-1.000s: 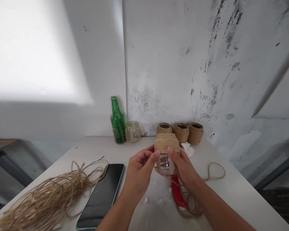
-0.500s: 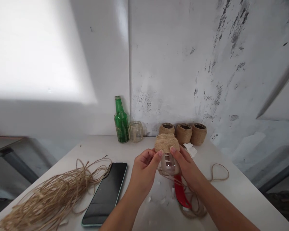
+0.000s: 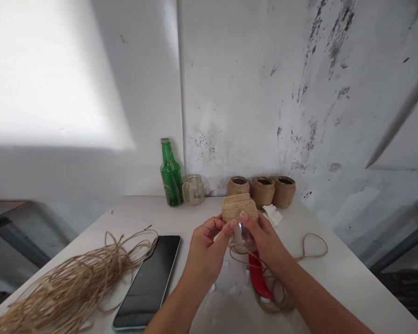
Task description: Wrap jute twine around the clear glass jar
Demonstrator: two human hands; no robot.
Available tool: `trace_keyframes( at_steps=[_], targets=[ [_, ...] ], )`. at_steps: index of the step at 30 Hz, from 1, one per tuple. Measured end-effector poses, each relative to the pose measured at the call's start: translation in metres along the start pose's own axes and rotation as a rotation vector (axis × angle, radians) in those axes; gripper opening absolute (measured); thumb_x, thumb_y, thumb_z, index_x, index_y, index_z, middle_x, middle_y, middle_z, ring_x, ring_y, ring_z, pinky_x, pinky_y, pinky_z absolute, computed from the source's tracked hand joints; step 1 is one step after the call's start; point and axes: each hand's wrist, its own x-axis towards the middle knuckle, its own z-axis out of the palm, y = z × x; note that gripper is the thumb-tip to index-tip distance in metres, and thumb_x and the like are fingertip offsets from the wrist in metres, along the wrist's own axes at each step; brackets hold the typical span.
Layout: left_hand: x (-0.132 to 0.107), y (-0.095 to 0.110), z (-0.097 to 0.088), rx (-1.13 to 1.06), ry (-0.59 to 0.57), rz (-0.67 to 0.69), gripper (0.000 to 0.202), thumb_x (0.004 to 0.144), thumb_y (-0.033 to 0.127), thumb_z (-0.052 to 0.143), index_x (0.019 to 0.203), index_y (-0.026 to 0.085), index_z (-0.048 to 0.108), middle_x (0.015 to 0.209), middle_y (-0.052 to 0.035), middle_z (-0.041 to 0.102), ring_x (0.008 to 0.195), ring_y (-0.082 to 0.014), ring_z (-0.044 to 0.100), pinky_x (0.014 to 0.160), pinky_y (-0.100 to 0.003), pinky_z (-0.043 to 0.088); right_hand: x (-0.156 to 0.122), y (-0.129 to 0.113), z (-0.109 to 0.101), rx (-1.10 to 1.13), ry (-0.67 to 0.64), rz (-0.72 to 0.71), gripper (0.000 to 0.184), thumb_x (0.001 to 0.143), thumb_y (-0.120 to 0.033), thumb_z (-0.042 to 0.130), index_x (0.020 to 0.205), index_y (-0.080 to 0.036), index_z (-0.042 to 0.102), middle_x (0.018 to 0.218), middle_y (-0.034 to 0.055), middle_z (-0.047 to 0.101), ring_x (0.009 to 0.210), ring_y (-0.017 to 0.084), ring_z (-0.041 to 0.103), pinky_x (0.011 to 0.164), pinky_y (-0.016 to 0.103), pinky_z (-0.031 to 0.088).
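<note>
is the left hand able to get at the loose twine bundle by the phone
Probably yes, once it lets go. The left hand is on the twine-wrapped glass jar, but only the flat black smartphone lies between it and the bundle of loose twine, and it could likely pass over that.

On the white counter [image 3: 125,214], a loose bundle of tan jute twine [image 3: 66,283] lies at left, and a black flat smartphone [image 3: 146,282] lies just beside it on the right. Along the back edge stand a green glass bottle [image 3: 171,176], a clear round glass jar [image 3: 192,189] and three round twine-wrapped jars [image 3: 261,192], with a white paper tissue [image 3: 272,215] just before them. A partly twine-wrapped glass jar [image 3: 239,218] is between the left hand [image 3: 205,255] and the right hand [image 3: 268,246], above a flat red strip [image 3: 259,276].
</note>
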Motion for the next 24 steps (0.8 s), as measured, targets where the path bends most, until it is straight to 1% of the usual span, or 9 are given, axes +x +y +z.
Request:
trace_keyframes(
  at_steps=[2,5,8,10,12,14,16,20,24],
  targets=[
    [0.0005,0.0004,-0.0006,-0.002,0.0,0.001,0.044,0.081,0.052,0.087,0.062,0.02,0.063,0.076,-0.0031,0.069,0.079,-0.0195,0.062,0.076,-0.029,0.05,-0.0005,0.0,-0.0002,0.011,0.001,0.005,0.058,0.091,-0.068,0.075,0.125,-0.022,0.072,0.123,0.0108,0.081,0.118,0.034,0.073,0.096,0.042,0.059],
    [0.0011,-0.0013,-0.0021,0.003,-0.002,0.006,0.045,0.082,0.052,0.086,0.062,0.02,0.062,0.087,-0.0063,0.076,0.081,-0.0195,0.063,0.077,-0.03,0.05,-0.0016,-0.0008,0.0004,0.046,0.007,0.019,0.058,0.09,-0.068,0.077,0.126,-0.023,0.073,0.125,0.0106,0.08,0.125,0.035,0.07,0.105,0.045,0.056],
    [0.0016,-0.002,-0.0031,0.006,-0.015,-0.001,0.046,0.083,0.053,0.085,0.062,0.02,0.061,0.093,-0.0089,0.079,0.088,-0.0226,0.067,0.081,-0.032,0.05,-0.0025,-0.0021,0.0018,0.097,0.007,0.02,0.061,0.088,-0.069,0.078,0.127,-0.023,0.075,0.129,0.0118,0.079,0.13,0.036,0.068,0.112,0.049,0.053],
    [0.002,-0.0011,-0.0034,-0.006,-0.025,-0.007,0.045,0.083,0.053,0.085,0.062,0.021,0.061,0.095,-0.0103,0.08,0.096,-0.0258,0.07,0.085,-0.034,0.051,-0.0029,-0.0029,0.0027,0.116,0.019,0.037,0.062,0.086,-0.07,0.079,0.127,-0.023,0.075,0.128,0.0123,0.08,0.129,0.037,0.068,0.112,0.051,0.053],
    [0.0025,0.0005,-0.0036,-0.014,-0.033,-0.01,0.044,0.083,0.052,0.086,0.062,0.021,0.062,0.098,-0.0115,0.082,0.108,-0.0296,0.071,0.091,-0.037,0.05,-0.0031,-0.0035,0.0034,0.144,0.03,0.06,0.062,0.085,-0.07,0.08,0.126,-0.023,0.076,0.126,0.0121,0.081,0.125,0.037,0.071,0.11,0.051,0.054],
    [0.0029,0.0021,-0.004,-0.018,-0.033,-0.006,0.043,0.083,0.052,0.086,0.062,0.022,0.063,0.094,-0.012,0.082,0.12,-0.0329,0.069,0.095,-0.038,0.049,-0.0033,-0.0043,0.0039,0.191,0.021,0.08,0.061,0.085,-0.069,0.08,0.125,-0.023,0.076,0.124,0.0119,0.081,0.118,0.036,0.074,0.105,0.049,0.057],
    [0.0032,0.0035,-0.0045,-0.028,-0.03,-0.01,0.043,0.082,0.052,0.087,0.061,0.022,0.064,0.092,-0.0124,0.082,0.127,-0.0346,0.067,0.098,-0.039,0.049,-0.0032,-0.0053,0.0038,0.228,0.002,0.09,0.063,0.084,-0.071,0.079,0.123,-0.022,0.077,0.119,0.0127,0.083,0.111,0.035,0.076,0.098,0.047,0.06],
    [0.0036,0.0059,-0.0052,-0.043,-0.018,-0.031,0.044,0.077,0.054,0.09,0.061,0.022,0.065,0.098,-0.0136,0.083,0.124,-0.0349,0.07,0.097,-0.04,0.052,-0.0023,-0.0058,0.0023,0.237,0.004,0.126,0.066,0.081,-0.074,0.079,0.118,-0.019,0.079,0.104,0.0131,0.084,0.103,0.036,0.078,0.085,0.045,0.064],
    [0.0043,0.0069,-0.0045,-0.031,-0.022,-0.025,0.045,0.076,0.055,0.091,0.06,0.022,0.065,0.099,-0.0135,0.082,0.117,-0.0328,0.07,0.096,-0.039,0.052,-0.0011,-0.004,0.002,0.266,-0.008,0.137,0.061,0.085,-0.071,0.076,0.116,-0.019,0.079,0.104,0.0127,0.084,0.104,0.036,0.077,0.084,0.042,0.063]
  ],
)
